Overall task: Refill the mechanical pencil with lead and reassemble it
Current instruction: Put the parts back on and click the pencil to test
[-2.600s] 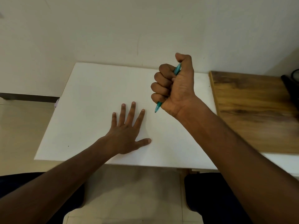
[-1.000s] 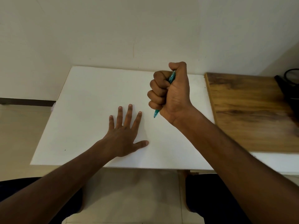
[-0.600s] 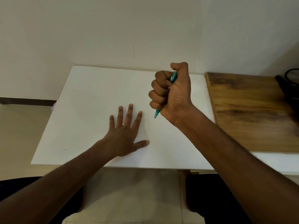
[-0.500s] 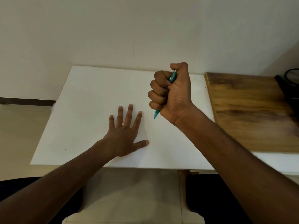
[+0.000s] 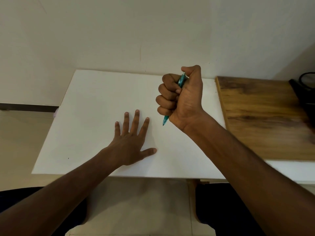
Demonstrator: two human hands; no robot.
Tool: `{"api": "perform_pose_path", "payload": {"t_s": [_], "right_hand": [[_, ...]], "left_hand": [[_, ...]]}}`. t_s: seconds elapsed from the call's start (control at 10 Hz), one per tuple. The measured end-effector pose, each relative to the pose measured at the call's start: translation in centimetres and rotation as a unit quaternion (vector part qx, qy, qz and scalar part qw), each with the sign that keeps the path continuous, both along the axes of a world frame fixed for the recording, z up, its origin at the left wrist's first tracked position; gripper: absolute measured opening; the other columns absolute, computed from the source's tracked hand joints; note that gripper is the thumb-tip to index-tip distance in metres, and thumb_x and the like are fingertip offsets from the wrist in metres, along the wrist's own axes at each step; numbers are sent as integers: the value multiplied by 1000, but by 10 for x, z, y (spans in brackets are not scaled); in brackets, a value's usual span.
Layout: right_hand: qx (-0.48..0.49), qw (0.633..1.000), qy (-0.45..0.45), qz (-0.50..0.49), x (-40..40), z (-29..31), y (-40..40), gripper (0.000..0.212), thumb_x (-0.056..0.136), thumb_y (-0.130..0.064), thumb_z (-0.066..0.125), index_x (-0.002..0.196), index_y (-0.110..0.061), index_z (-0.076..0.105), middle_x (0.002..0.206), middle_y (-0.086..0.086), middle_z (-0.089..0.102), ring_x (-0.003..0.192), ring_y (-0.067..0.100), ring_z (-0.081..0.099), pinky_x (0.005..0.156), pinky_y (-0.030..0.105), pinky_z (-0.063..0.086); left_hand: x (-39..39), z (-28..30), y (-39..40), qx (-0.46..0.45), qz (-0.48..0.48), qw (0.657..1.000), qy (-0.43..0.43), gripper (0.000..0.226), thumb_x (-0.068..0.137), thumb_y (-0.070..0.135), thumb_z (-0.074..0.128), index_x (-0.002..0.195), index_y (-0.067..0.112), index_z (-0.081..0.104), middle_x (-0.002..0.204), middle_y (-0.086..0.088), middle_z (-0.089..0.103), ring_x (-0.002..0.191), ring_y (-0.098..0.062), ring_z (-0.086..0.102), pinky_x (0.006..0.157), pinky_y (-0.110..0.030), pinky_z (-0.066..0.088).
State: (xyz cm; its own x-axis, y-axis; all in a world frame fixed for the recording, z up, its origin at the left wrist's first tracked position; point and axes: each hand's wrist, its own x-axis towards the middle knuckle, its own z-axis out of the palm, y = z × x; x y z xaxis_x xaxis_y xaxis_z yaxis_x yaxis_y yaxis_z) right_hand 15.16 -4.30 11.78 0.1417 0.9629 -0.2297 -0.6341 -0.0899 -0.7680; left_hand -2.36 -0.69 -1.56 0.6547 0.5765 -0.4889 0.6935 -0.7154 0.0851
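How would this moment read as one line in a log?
right hand: fist around teal pencil, tip down | left hand: flat on white table | lead: none visible

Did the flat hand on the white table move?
No. The left hand lies flat in the same spot on the white table, just as far from its near edge.

Right hand (image 5: 183, 97) fisted, raised; left hand (image 5: 131, 143) flat, splayed.

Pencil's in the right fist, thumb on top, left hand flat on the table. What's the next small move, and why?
Probably press the thumb down to click. The right hand fists the teal pencil tip-down above the white table, thumb capping its top; no lead shows at the tip. The left hand lies idle.
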Motion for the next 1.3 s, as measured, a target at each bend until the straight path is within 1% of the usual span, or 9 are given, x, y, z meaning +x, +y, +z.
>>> {"api": "perform_pose_path", "payload": {"t_s": [0.1, 0.2, 0.3, 0.4, 0.7, 0.8, 1.1, 1.2, 1.3], "right_hand": [[-1, 1000, 10, -3, -1, 0, 0, 54, 103, -52, 20, 59, -21, 19, 55, -1, 12, 46, 12, 8, 48, 19, 13], [-2, 1000, 8, -5, -1, 0, 0, 52, 103, -48, 19, 58, -21, 19, 55, -1, 12, 45, 12, 8, 48, 17, 15], [-14, 1000, 11, -9, 0, 0, 0, 55, 103, -55, 23, 61, -20, 18, 56, -1, 11, 47, 12, 8, 49, 20, 11], [-16, 1000, 3, -6, 0, -1, 1, 51, 103, -49, 21, 64, -17, 15, 56, 0, 10, 46, 13, 7, 50, 19, 11], [0, 1000, 24, -7, 2, 1, 1, 58, 103, -49, 21, 53, -20, 27, 55, -1, 12, 42, 9, 12, 47, 15, 17], [-4, 1000, 25, -6, 2, 0, 0, 56, 103, -53, 23, 57, -21, 22, 55, -1, 12, 45, 11, 9, 47, 17, 14], [4, 1000, 25, -11, 3, -2, 0, 59, 103, -47, 21, 52, -19, 30, 52, -2, 15, 44, 11, 10, 47, 16, 16], [8, 999, 45, -23, 6, -2, 0, 63, 102, -55, 23, 51, -20, 31, 48, -4, 19, 44, 11, 10, 46, 16, 16], [5, 998, 52, -36, 12, -2, -1, 61, 101, -55, 25, 51, -20, 31, 49, -4, 17, 44, 11, 10, 46, 17, 16]], "left_hand": [[0, -1, 1, 1, 0, 1000, 1, 120, 88, 91, 34, 160, 27, -37, 163, -10, -53, 154, -48, -39, 127, -68, -7], [0, -2, 1, 2, -1, 1000, 0, 120, 87, 91, 34, 160, 27, -37, 163, -9, -53, 154, -48, -38, 127, -68, -7], [-1, -3, 2, 2, -1, 1000, -3, 120, 87, 91, 33, 160, 27, -38, 162, -10, -54, 154, -48, -39, 127, -68, -7], [-1, -3, 2, 4, -4, 1000, -2, 120, 87, 91, 32, 159, 27, -38, 162, -10, -53, 154, -49, -39, 126, -69, -7], [-1, -5, 2, 6, -3, 1000, -3, 120, 86, 92, 32, 159, 27, -39, 161, -10, -55, 153, -49, -39, 126, -68, -7], [-2, -4, 2, 1, -2, 1000, -6, 120, 87, 92, 32, 158, 27, -40, 161, -10, -55, 153, -48, -40, 126, -68, -7], [-1, -4, 1, 4, -2, 1000, -13, 120, 87, 91, 33, 159, 27, -38, 162, -10, -54, 153, -48, -40, 126, -69, -7], [2, 0, 2, -5, 7, 1000, -17, 119, 90, 87, 41, 164, 27, -29, 167, -10, -48, 155, -48, -36, 127, -68, -6], [0, 9, 5, -41, 47, 992, -110, 96, 97, 76, 45, 171, 31, 4, 178, -7, -23, 163, -42, -21, 131, -64, 1]]}}
